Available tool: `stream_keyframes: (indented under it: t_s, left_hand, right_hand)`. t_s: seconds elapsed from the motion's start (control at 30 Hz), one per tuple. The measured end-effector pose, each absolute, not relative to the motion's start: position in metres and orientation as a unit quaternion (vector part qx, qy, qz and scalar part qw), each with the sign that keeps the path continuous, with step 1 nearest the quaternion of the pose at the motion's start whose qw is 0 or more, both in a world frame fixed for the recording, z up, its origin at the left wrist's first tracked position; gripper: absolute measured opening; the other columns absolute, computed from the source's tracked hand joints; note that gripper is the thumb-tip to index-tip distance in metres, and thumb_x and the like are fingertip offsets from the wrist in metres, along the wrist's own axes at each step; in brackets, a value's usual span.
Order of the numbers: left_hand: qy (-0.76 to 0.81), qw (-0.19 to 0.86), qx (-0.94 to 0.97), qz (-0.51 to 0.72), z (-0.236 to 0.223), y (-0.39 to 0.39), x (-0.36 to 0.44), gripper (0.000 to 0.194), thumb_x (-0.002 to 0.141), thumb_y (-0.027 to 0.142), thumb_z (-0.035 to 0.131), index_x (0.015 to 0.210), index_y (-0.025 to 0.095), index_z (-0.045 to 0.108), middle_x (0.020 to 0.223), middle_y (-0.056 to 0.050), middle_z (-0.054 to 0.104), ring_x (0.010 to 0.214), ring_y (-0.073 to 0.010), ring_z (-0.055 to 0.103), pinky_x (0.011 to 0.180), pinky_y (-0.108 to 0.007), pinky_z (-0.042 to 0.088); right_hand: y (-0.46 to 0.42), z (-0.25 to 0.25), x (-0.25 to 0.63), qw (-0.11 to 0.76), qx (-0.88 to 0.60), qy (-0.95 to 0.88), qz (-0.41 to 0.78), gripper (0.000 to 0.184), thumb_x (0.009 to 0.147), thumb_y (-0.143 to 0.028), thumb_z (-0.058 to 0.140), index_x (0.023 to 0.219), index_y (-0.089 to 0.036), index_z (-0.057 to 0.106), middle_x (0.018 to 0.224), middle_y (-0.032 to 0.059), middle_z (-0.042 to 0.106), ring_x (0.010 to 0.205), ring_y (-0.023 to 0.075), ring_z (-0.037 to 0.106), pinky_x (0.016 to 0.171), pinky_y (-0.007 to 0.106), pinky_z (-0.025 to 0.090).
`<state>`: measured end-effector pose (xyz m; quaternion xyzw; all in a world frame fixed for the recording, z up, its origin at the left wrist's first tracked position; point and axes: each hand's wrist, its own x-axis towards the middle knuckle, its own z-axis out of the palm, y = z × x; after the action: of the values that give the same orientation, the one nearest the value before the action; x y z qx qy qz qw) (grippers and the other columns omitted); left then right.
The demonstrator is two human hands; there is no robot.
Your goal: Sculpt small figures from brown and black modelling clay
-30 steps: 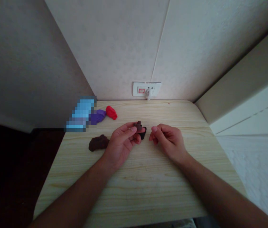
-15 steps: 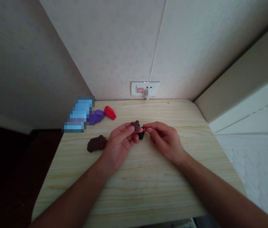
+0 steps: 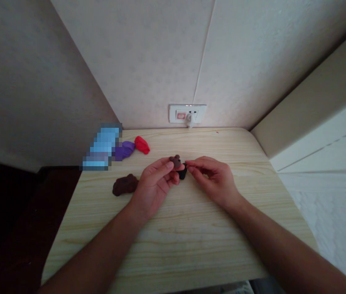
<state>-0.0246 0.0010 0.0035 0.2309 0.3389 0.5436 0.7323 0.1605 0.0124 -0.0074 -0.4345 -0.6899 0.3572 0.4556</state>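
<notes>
The left hand (image 3: 152, 185) pinches a brown bit (image 3: 177, 162) over the counter (image 3: 175, 249); the right hand (image 3: 218, 179) has its fingers (image 3: 199, 162) almost closed near a black lump (image 3: 183, 172), holding what I can't tell. This seems like careful two-hand work, needing a soft touch. Red (image 3: 142, 145) and purple lumps (image 3: 125, 150) lie far left.

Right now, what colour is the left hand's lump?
The lump is brown; head view shows it best.

Your left hand (image 3: 152, 185) hides the right end of the brown lump (image 3: 124, 185) and part of the black lump (image 3: 183, 174). Details of the figure (image 3: 177, 162) and anything between your right fingers (image 3: 202, 163) are too small to tell. Pixelation blurs the blue slab (image 3: 103, 145); the bottom edge crops your forearms (image 3: 99, 249).
</notes>
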Motion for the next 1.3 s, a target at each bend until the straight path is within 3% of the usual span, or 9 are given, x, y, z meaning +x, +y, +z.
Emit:
stream_keyframes:
  t_s: [0.13, 0.37, 0.6, 0.7, 0.8, 0.9, 1.03, 1.17, 1.3]
  left_hand:
    - [0.343, 0.729, 0.234, 0.544, 0.0043, 0.0015, -0.0244, 0.016, 0.077, 0.022, 0.081, 0.090, 0.013, 0.077, 0.085, -0.009, 0.078, 0.065, -0.0113, 0.062, 0.063, -0.023, 0.049]
    - [0.343, 0.729, 0.238, 0.542, 0.0044, 0.0013, -0.0248, 0.018, 0.077, 0.023, 0.081, 0.090, 0.012, 0.077, 0.085, -0.008, 0.077, 0.062, -0.0109, 0.062, 0.063, -0.024, 0.049]
    - [0.341, 0.734, 0.227, 0.542, 0.0038, 0.0008, -0.0248, 0.016, 0.078, 0.022, 0.081, 0.091, 0.013, 0.078, 0.086, -0.009, 0.078, 0.066, -0.0111, 0.063, 0.064, -0.022, 0.050]
    - [0.339, 0.734, 0.227, 0.543, 0.0042, 0.0009, -0.0250, 0.016, 0.078, 0.022, 0.081, 0.090, 0.013, 0.078, 0.086, -0.009, 0.078, 0.066, -0.0108, 0.063, 0.063, -0.022, 0.050]
    - [0.336, 0.735, 0.230, 0.542, 0.0042, 0.0015, -0.0250, 0.016, 0.078, 0.022, 0.081, 0.091, 0.013, 0.078, 0.086, -0.008, 0.078, 0.066, -0.0107, 0.063, 0.063, -0.022, 0.050]
    - [0.333, 0.735, 0.233, 0.544, 0.0035, 0.0018, -0.0247, 0.016, 0.078, 0.022, 0.081, 0.091, 0.013, 0.078, 0.086, -0.008, 0.078, 0.066, -0.0104, 0.063, 0.063, -0.021, 0.051]
    - [0.333, 0.736, 0.232, 0.542, 0.0026, 0.0020, -0.0246, 0.018, 0.076, 0.022, 0.082, 0.092, 0.012, 0.078, 0.085, -0.008, 0.078, 0.066, -0.0104, 0.063, 0.061, -0.020, 0.051]
    - [0.335, 0.736, 0.228, 0.542, 0.0026, 0.0022, -0.0251, 0.017, 0.076, 0.021, 0.082, 0.091, 0.012, 0.078, 0.086, -0.008, 0.078, 0.066, -0.0105, 0.064, 0.062, -0.020, 0.051]
    - [0.334, 0.734, 0.232, 0.544, 0.0033, 0.0022, -0.0248, 0.017, 0.076, 0.022, 0.082, 0.090, 0.013, 0.078, 0.084, -0.008, 0.078, 0.064, -0.0103, 0.063, 0.061, -0.020, 0.051]
  right_hand:
    - [0.0107, -0.0094, 0.1584, 0.436, -0.463, -0.637, 0.436, 0.023, 0.084, -0.041, 0.079, 0.092, -0.020, 0.079, 0.083, 0.0066, 0.078, 0.069, 0.0176, 0.069, 0.063, 0.031, 0.055]
    - [0.0112, -0.0067, 0.1565, 0.448, -0.480, -0.605, 0.450, 0.040, 0.071, -0.051, 0.088, 0.071, -0.019, 0.066, 0.063, 0.0005, 0.065, 0.052, 0.0115, 0.052, 0.048, 0.025, 0.040]
    - [0.0100, -0.0033, 0.1597, 0.414, -0.495, -0.638, 0.421, 0.048, 0.100, -0.054, 0.056, 0.072, -0.017, 0.070, 0.052, -0.0031, 0.047, 0.047, 0.0096, 0.039, 0.046, 0.026, 0.029]
    - [0.0110, -0.0058, 0.1589, 0.436, -0.482, -0.624, 0.433, 0.036, 0.095, -0.050, 0.066, 0.078, -0.018, 0.069, 0.059, -0.0015, 0.058, 0.051, 0.0105, 0.047, 0.048, 0.025, 0.036]
    - [0.0134, -0.0093, 0.1583, 0.462, -0.464, -0.624, 0.427, 0.023, 0.085, -0.041, 0.079, 0.085, -0.019, 0.073, 0.075, 0.0024, 0.072, 0.064, 0.0143, 0.062, 0.060, 0.026, 0.049]
    - [0.0157, -0.0107, 0.1593, 0.462, -0.456, -0.664, 0.371, 0.010, 0.089, -0.029, 0.075, 0.093, -0.021, 0.079, 0.086, 0.0053, 0.078, 0.079, 0.0177, 0.070, 0.073, 0.030, 0.055]
    - [0.0169, -0.0109, 0.1606, 0.478, -0.442, -0.682, 0.332, 0.018, 0.094, -0.020, 0.065, 0.103, -0.022, 0.081, 0.096, 0.0059, 0.080, 0.088, 0.0184, 0.073, 0.081, 0.032, 0.058]
    - [0.0152, -0.0104, 0.1596, 0.480, -0.461, -0.643, 0.380, 0.014, 0.090, -0.026, 0.072, 0.100, -0.022, 0.081, 0.096, 0.0063, 0.081, 0.086, 0.0192, 0.075, 0.080, 0.032, 0.059]
    - [0.0131, -0.0082, 0.1584, 0.463, -0.473, -0.609, 0.436, 0.017, 0.077, -0.034, 0.086, 0.082, -0.020, 0.078, 0.077, 0.0047, 0.079, 0.067, 0.0171, 0.071, 0.063, 0.028, 0.057]
